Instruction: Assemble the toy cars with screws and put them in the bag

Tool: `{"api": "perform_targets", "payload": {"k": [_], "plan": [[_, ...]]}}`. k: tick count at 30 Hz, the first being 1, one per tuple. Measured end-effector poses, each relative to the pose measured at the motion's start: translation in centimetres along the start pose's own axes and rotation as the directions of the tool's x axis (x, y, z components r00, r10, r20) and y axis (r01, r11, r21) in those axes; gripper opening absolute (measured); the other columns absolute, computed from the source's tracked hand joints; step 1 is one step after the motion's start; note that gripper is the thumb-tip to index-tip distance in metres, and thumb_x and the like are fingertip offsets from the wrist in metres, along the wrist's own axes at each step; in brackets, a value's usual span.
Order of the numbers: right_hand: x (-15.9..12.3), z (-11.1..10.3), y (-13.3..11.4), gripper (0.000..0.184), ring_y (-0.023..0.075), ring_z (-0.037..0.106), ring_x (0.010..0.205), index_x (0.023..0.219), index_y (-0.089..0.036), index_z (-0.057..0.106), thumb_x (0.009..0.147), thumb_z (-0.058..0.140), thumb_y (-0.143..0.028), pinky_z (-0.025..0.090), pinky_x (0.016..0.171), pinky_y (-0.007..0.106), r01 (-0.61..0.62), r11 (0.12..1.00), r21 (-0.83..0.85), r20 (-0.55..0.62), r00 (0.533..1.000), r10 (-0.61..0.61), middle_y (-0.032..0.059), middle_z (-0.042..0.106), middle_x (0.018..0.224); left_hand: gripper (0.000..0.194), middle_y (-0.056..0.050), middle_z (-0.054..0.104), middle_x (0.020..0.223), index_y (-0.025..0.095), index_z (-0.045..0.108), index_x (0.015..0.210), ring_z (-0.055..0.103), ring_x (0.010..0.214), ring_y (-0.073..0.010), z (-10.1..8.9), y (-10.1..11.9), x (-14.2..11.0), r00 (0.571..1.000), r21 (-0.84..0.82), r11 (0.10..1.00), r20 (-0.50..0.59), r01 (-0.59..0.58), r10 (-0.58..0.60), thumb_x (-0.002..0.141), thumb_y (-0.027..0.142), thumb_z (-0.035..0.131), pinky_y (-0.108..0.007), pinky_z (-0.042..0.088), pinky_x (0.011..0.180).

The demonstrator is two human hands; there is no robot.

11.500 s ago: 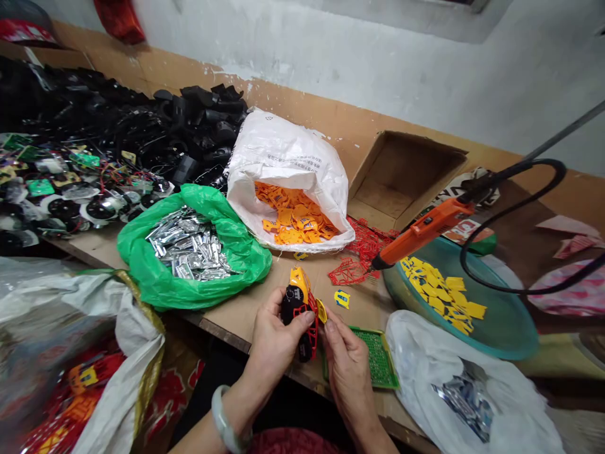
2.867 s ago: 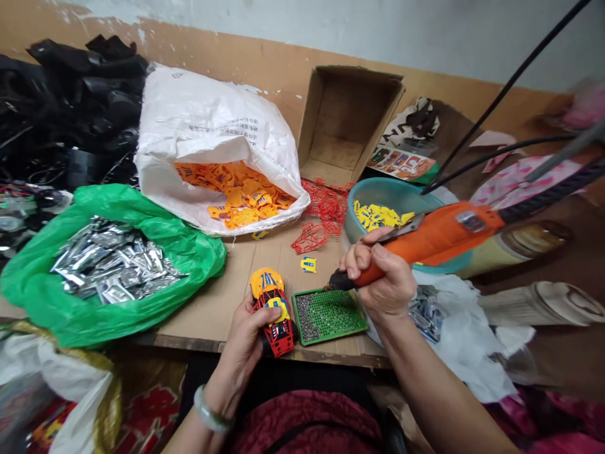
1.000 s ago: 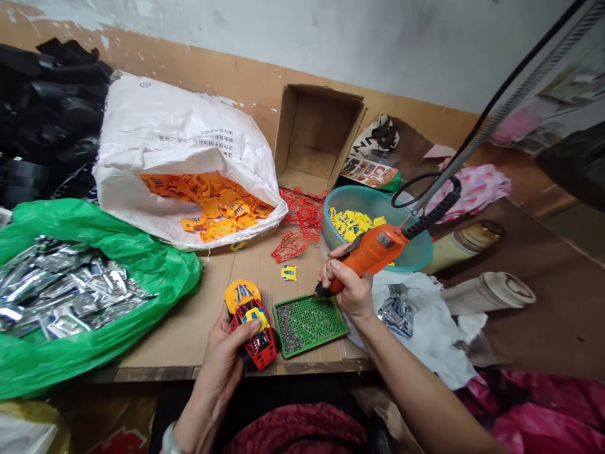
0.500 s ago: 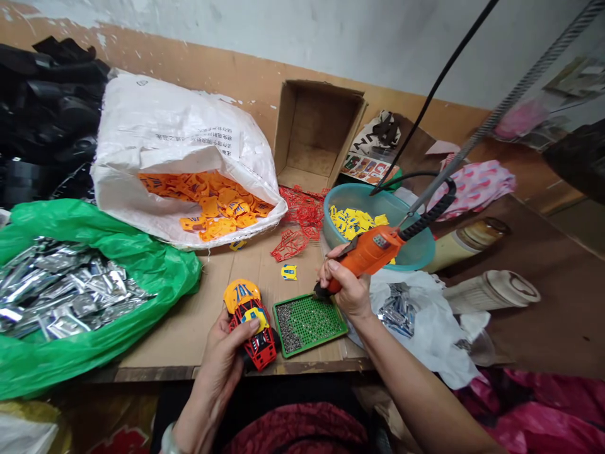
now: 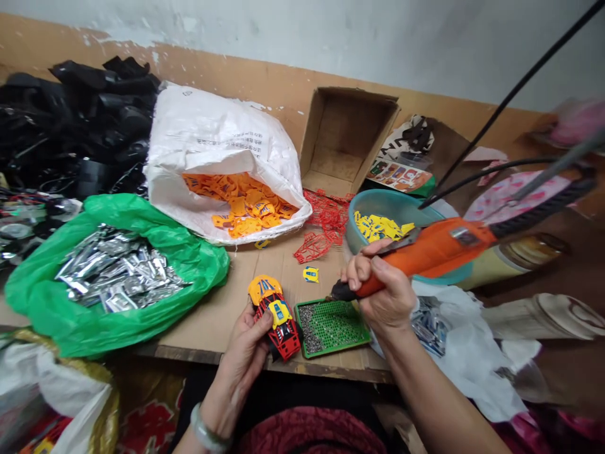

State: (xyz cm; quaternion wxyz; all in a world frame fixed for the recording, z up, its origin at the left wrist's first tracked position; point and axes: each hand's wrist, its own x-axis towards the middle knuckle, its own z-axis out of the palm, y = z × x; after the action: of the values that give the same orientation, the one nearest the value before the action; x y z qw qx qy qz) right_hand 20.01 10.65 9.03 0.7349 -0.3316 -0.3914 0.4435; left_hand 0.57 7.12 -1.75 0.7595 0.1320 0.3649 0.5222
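My left hand (image 5: 250, 340) is closed around a toy car (image 5: 276, 315) at the table's front edge, its thumb near the car's yellow panel. The car has an orange hood, a red frame and black wheels. My right hand (image 5: 380, 290) grips an orange electric screwdriver (image 5: 425, 252), tilted with its black nose pointing left. That nose hovers over the far edge of a green perforated tray (image 5: 338, 348) strewn with small screws (image 5: 312, 328). Behind the tray lies a loose yellow panel (image 5: 311, 274), with red plastic frames (image 5: 326, 221) farther back.
A green bag (image 5: 208, 258) of shiny silver packets and a white sack (image 5: 227, 120) of orange parts stand left. Black parts (image 5: 94, 107) are heaped behind. At right are a teal bowl (image 5: 357, 221) of yellow panels and a white plastic bag (image 5: 477, 334). A cable (image 5: 510, 94) hangs there.
The camera view has shifted left. My right hand has turned the screwdriver to lie flatter. The thumb on the car has moved off the middle of the yellow panel to its side.
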Motion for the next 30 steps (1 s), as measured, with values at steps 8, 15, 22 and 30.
{"api": "perform_targets", "payload": {"k": [8, 15, 22, 30], "plan": [[-1.7, 5.6, 0.5, 0.020, 0.0110, 0.043, 0.038, 0.089, -0.025, 0.054, 0.078, 0.066, -0.036, 0.045, 0.049, 0.028, -0.133, 0.988, 0.081, 0.206, 0.972, 0.113, -0.0095, 0.046, 0.053, 0.064, -0.008, 0.076, 0.099, 0.015, 0.067, 0.115, 0.072, 0.082, -0.0203, 0.9, 0.2, -0.4, 0.999, -0.045, 0.998, -0.001, -0.043, 0.043, 0.060, 0.028, 0.096, -0.032, 0.057, 0.082], [-2.4, 6.2, 2.0, 0.023, 0.0127, 0.044, 0.038, 0.090, -0.025, 0.054, 0.077, 0.068, -0.038, 0.046, 0.048, 0.030, -0.182, 0.980, 0.078, 0.246, 0.956, 0.158, -0.0095, 0.047, 0.051, 0.061, -0.006, 0.075, 0.093, 0.016, 0.069, 0.107, 0.070, 0.085, -0.0210, 1.2, 0.4, -0.4, 0.998, -0.050, 0.997, -0.012, -0.063, 0.063, 0.056, 0.031, 0.097, -0.033, 0.053, 0.087], [-2.6, 6.2, 2.3, 0.022, 0.0129, 0.044, 0.039, 0.090, -0.025, 0.054, 0.079, 0.068, -0.038, 0.046, 0.049, 0.031, -0.173, 0.983, 0.065, 0.262, 0.953, 0.151, -0.0097, 0.046, 0.050, 0.056, -0.005, 0.074, 0.093, 0.016, 0.070, 0.107, 0.068, 0.086, -0.0212, 1.2, 0.4, -0.5, 0.998, -0.046, 0.997, 0.012, -0.068, 0.069, 0.060, 0.031, 0.095, -0.031, 0.052, 0.083], [-2.8, 6.4, 2.0, 0.020, 0.0130, 0.045, 0.039, 0.088, -0.024, 0.056, 0.077, 0.068, -0.035, 0.046, 0.049, 0.031, -0.171, 0.983, 0.069, 0.261, 0.954, 0.148, -0.0095, 0.048, 0.049, 0.054, -0.006, 0.074, 0.092, 0.014, 0.070, 0.106, 0.067, 0.084, -0.0197, 1.2, 0.4, -0.4, 0.998, -0.065, 0.996, 0.015, -0.062, 0.063, 0.061, 0.029, 0.095, -0.031, 0.052, 0.083]]}}
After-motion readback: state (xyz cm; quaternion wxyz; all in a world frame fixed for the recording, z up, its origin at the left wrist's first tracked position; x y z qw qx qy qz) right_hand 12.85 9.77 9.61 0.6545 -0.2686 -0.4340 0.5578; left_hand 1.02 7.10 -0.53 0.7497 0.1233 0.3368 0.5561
